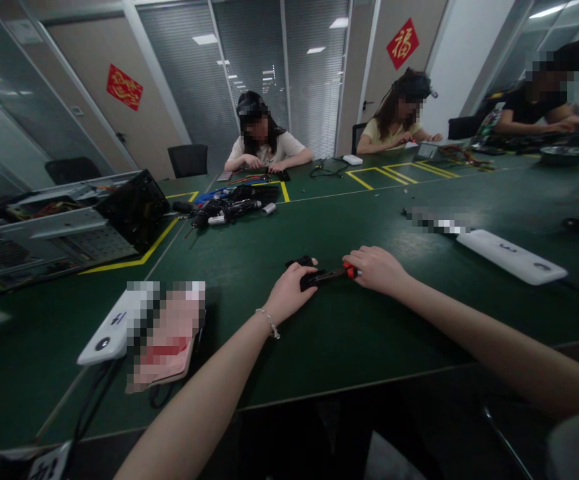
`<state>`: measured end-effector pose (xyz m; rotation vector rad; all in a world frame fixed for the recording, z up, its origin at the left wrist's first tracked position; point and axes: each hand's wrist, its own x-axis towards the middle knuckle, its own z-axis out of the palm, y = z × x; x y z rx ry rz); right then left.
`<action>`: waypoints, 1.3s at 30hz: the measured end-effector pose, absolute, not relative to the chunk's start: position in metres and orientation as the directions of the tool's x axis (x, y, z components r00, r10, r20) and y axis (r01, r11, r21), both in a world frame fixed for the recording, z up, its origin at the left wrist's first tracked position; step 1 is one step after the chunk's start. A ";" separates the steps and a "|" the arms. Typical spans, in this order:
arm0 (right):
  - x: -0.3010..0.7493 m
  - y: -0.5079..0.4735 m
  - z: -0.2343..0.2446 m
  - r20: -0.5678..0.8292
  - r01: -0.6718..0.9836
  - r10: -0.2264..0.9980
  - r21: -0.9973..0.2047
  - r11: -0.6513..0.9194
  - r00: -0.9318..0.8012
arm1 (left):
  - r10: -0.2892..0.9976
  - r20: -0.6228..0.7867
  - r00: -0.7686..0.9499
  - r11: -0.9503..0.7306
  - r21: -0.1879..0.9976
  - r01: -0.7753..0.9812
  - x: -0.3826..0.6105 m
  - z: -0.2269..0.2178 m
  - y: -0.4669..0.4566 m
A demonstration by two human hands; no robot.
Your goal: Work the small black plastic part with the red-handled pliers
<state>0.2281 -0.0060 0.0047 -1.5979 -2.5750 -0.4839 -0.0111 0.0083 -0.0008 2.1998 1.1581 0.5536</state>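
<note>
On the green table in front of me, my left hand (292,290) is closed, thumb and fingers around a small black part (309,279) whose kind I cannot make out. My right hand (380,269) wraps round a red-handled tool (352,269). The tool's narrow dark front end points left and meets the black part between my left fingers. Whether it grips the part or only touches it is too small to tell. My fingers hide most of the tool's handle. A dark piece with a pale end (305,261) lies just behind my left fingers.
An open computer case (79,220) lies at the left, near a pile of cables and tools (234,203). White power banks (512,255) (114,327) lie on both sides, with a pink phone (172,340) at left. Several people sit across the green table (289,373).
</note>
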 end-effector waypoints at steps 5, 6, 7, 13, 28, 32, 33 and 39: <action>0.230 -0.004 0.002 0.236 0.884 0.858 0.233 0.405 -0.455 | 0.838 0.084 0.539 -0.448 0.670 0.592 -0.012 -0.001 0.009; 0.230 -0.004 0.001 0.240 0.884 0.857 0.230 0.406 -0.456 | 0.837 0.085 0.540 -0.449 0.669 0.591 -0.012 -0.002 0.010; 0.230 -0.004 0.001 0.242 0.884 0.855 0.227 0.409 -0.458 | 0.836 0.089 0.542 -0.453 0.669 0.589 -0.012 -0.002 0.010; 0.229 -0.003 0.001 0.234 0.880 0.855 0.239 0.411 -0.462 | 0.822 0.140 0.552 -0.498 0.648 0.576 -0.012 -0.006 0.011; 0.230 -0.004 0.004 0.215 0.885 0.865 0.220 0.410 -0.454 | 0.812 0.143 0.566 -0.516 0.629 0.581 -0.012 -0.006 0.012; 0.230 -0.005 0.004 0.216 0.887 0.865 0.210 0.411 -0.452 | 0.806 0.159 0.571 -0.529 0.626 0.572 -0.012 -0.006 0.012; 0.231 -0.005 0.004 0.216 0.888 0.866 0.209 0.410 -0.451 | 0.805 0.164 0.570 -0.532 0.625 0.572 -0.012 -0.007 0.012; 0.231 -0.004 0.003 0.204 0.890 0.874 0.223 0.396 -0.440 | 0.811 0.142 0.567 -0.519 0.620 0.588 -0.011 -0.005 0.012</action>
